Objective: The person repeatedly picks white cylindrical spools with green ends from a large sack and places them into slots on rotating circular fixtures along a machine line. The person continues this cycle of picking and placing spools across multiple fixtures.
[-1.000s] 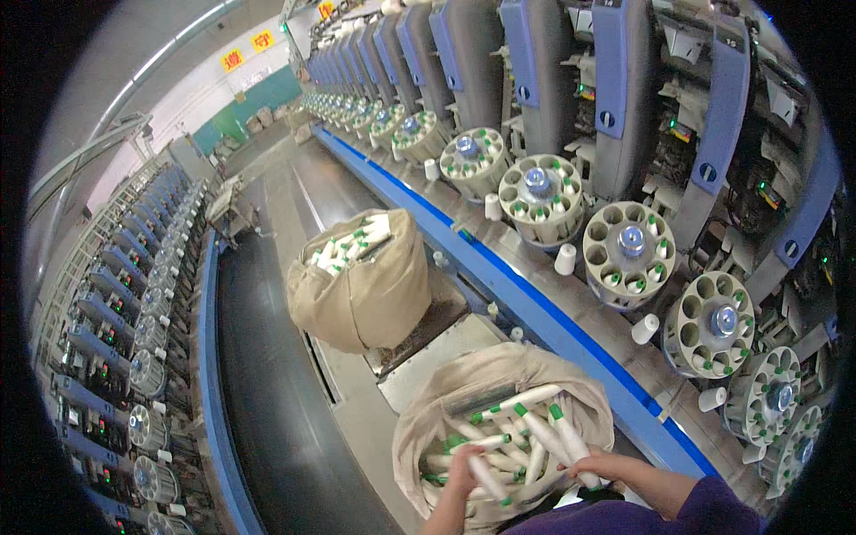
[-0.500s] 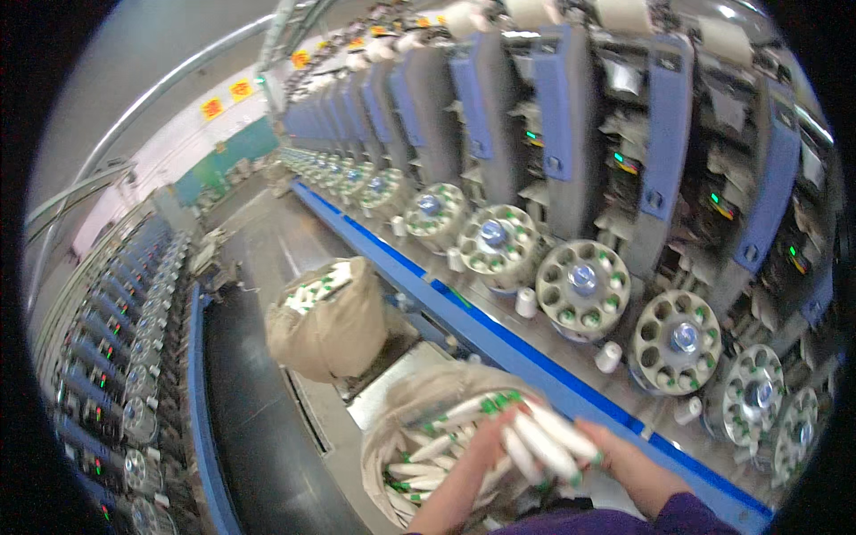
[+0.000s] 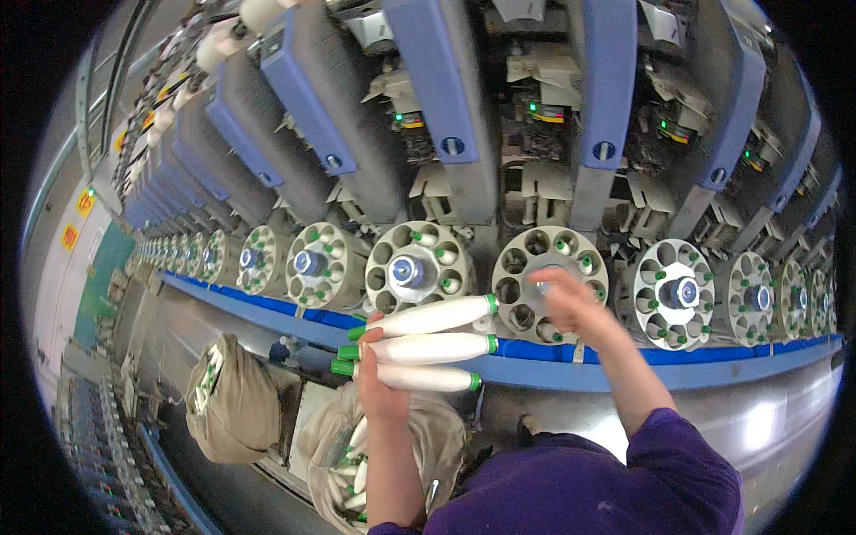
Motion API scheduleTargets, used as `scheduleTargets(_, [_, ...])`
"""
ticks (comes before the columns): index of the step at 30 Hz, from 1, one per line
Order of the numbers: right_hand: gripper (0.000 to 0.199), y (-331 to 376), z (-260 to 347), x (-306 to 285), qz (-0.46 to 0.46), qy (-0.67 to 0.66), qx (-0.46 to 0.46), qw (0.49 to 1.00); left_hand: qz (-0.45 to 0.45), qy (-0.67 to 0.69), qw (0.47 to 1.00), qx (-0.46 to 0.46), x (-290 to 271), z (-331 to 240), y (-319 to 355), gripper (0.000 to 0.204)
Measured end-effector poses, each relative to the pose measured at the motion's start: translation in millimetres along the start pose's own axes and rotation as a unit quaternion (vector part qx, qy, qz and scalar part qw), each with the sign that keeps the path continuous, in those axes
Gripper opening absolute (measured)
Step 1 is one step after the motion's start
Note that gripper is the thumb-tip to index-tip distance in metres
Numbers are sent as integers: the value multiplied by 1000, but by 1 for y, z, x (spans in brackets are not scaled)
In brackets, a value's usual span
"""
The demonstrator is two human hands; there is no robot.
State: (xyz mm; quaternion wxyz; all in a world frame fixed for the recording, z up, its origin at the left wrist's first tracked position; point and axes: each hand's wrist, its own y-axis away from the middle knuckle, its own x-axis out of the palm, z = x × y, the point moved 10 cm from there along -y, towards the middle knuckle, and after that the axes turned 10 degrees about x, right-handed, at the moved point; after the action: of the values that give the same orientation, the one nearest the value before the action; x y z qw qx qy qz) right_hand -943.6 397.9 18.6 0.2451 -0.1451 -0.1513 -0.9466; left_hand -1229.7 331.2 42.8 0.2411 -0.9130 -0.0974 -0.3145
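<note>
My left hand (image 3: 382,385) is closed around the left ends of three long white yarn bobbins (image 3: 426,349) with green tips, fanned out to the right above a cloth sack (image 3: 437,431). More bobbins of the same kind lie in that sack. My right hand (image 3: 572,308) reaches over a round bobbin magazine (image 3: 528,278) on the winding machine, its fingers near the hub and smeared by motion. Whether it touches the magazine or holds anything cannot be made out. Some pockets of this magazine hold green-tipped bobbins; others show dark openings.
A second beige sack (image 3: 236,406) with bobbins stands to the left. A blue rail (image 3: 535,373) runs along the machine front. Similar magazines (image 3: 673,254) line both sides, below blue-grey machine columns (image 3: 437,80). Another machine row (image 3: 94,446) stands at the far left.
My view has turned right toward the machine. The bobbins have risen from over the sack and are now in my left hand alone. My right hand has moved away from them to the magazine.
</note>
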Motion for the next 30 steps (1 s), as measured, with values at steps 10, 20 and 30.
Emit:
scheduleTargets(10, [7,-44,-47,-98,46,-522,-104,845,24,-21,999,-34,-10,19,-41,33])
scheduleTargets(20, [57,-52,-41,29,60,37,24,997,70,31,989,-129,-18,53,-63,34])
scheduleTargets(30, [21,-4,-48,-42,-98,-95,5,991,47,-62,989,-125,-20,114,-74,28])
